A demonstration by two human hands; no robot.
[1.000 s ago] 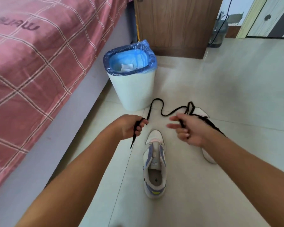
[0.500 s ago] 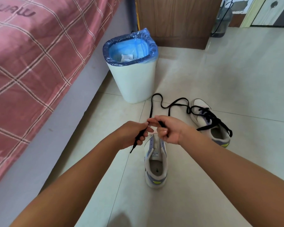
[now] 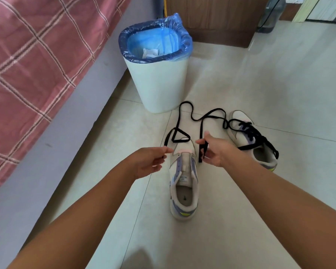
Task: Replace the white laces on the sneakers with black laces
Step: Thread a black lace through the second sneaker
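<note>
A white and lilac sneaker (image 3: 184, 183) without laces lies on the floor in front of me, toe pointing away. A loose black lace (image 3: 186, 113) loops over the floor beyond its toe. My left hand (image 3: 150, 162) pinches one end of it left of the toe. My right hand (image 3: 215, 151) grips the other end right of the toe, the tip hanging down. The second sneaker (image 3: 260, 150) lies further right with a black lace threaded in it.
A white bin (image 3: 159, 88) with a blue liner stands just beyond the shoes. A bed with a pink checked cover (image 3: 33, 61) runs along the left. A wooden cabinet (image 3: 211, 18) and a water bottle (image 3: 271, 16) stand at the back.
My hands had come together over the sneaker's toe and have now moved apart, each holding one end of the black lace. The lace now forms a loop over the toe.
</note>
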